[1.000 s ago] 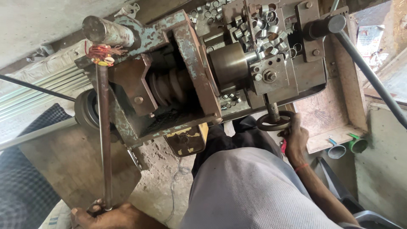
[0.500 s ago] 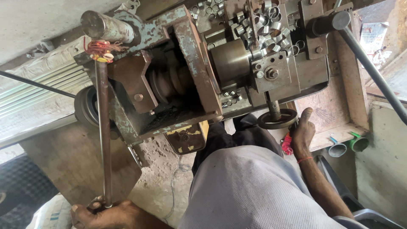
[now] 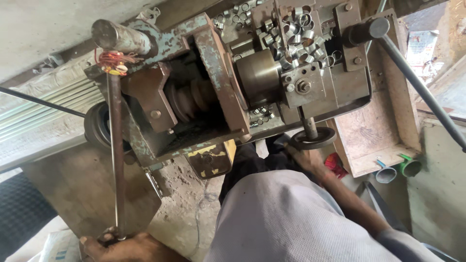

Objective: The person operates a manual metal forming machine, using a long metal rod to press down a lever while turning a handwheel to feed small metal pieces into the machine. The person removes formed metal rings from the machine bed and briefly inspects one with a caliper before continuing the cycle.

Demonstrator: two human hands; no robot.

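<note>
The left hand [image 3: 124, 245] is clenched around the bottom end of a long, rusty steel lever [image 3: 116, 160]; the right hand [image 3: 308, 156] grips a small round handwheel [image 3: 313, 138] under the greasy, chipped-green lathe [image 3: 218, 87], beside shiny metal rings [image 3: 296, 29].

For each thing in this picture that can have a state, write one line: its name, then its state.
Left hand: gripping the long lever's lower end.
Long lever: held, roughly upright in the picture.
Right hand: at the handwheel.
Handwheel: touched from below.
Metal rings: heaped loose on the machine.
Wooden tray: holds nothing visible.
</note>
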